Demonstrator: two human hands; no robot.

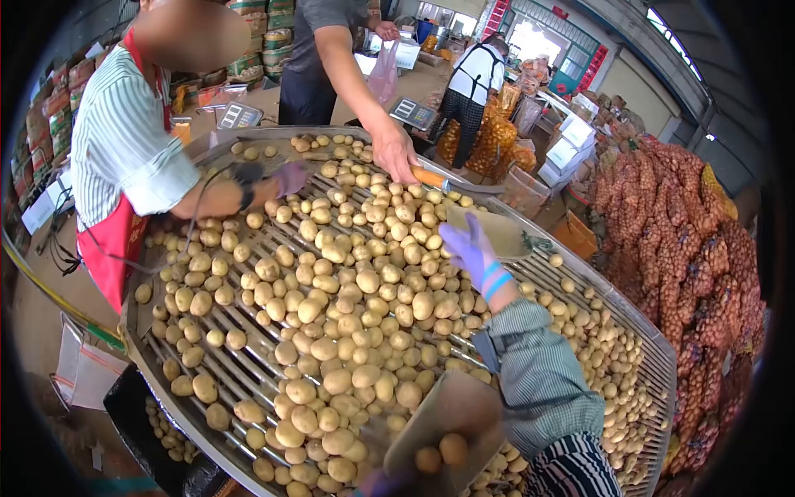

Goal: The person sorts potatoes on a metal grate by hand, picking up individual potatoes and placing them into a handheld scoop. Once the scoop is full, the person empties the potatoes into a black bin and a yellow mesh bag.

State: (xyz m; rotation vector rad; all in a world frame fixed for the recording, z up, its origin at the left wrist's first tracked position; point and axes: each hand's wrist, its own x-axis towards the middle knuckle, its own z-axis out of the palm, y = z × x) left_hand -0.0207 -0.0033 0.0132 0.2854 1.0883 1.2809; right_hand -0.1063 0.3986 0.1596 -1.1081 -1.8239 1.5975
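"Starting with the right hand (476,258), what posture is shown?"

"The fingers are spread among the potatoes (368,282), beside the upper scoop (493,232). No object is seen to be gripped; whether the scoop is touched cannot be told."

"How is the left hand (378,484) engaged?"

"It is largely cut off and blurred, so its grip cannot be told. It is placed at the lower end of the lower scoop (465,406), well apart from the right hand. Two potatoes (454,449) are carried in the hollow, where rolling is presumably checked by the side walls."

"Where is the remaining produce located?"

"It is spread between and beyond both hands, over slats (248,369); gaps are probably left so that loose dirt can be shed. Rolling off is likely prevented by the raised rim (174,404)."

"How is the upper scoop supported?"

"Its orange handle (430,178) is grasped beyond the right hand by a co-worker's hand (394,151), presumably so that the blade can be steered from the far side."
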